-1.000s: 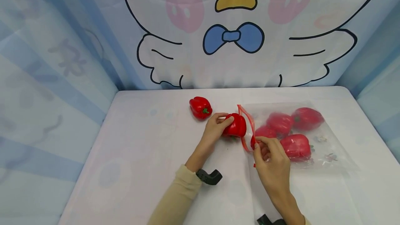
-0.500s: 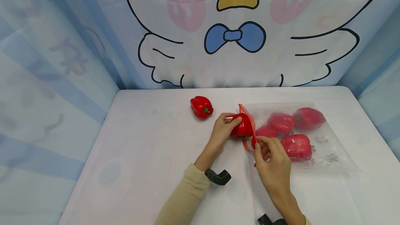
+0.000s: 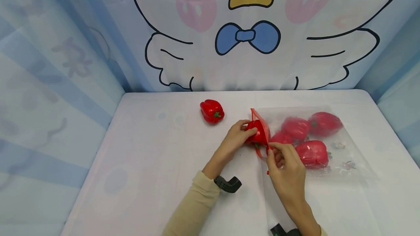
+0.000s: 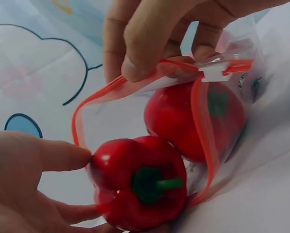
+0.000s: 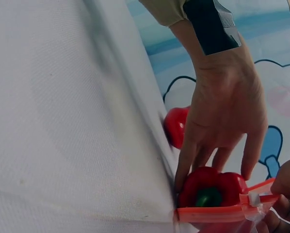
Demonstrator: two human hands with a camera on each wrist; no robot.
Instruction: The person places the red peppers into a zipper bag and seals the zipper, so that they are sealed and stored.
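Note:
My left hand point(image 3: 233, 139) grips a red bell pepper point(image 3: 257, 132) at the mouth of a clear bag point(image 3: 344, 156) with a red zip edge. In the left wrist view that pepper point(image 4: 137, 184) sits within the red rim point(image 4: 79, 114), its green stem facing the camera, and another pepper point(image 4: 184, 121) lies beyond it in the bag. My right hand point(image 3: 288, 172) pinches the rim near the white slider point(image 4: 215, 72). Seen from the right wrist, the left hand's fingers point(image 5: 251, 155) spread around the held pepper point(image 5: 222, 187).
One red pepper point(image 3: 212, 111) lies on the white table point(image 3: 147, 156), behind and left of the left hand. Several peppers point(image 3: 311, 154) are inside the bag on the right side. Patterned curtains point(image 3: 49, 119) stand around the table.
The left hand has moved right with its pepper, which has gone from outside the bag's red edge to partly inside its mouth. The right hand has stayed nearly still at the rim.

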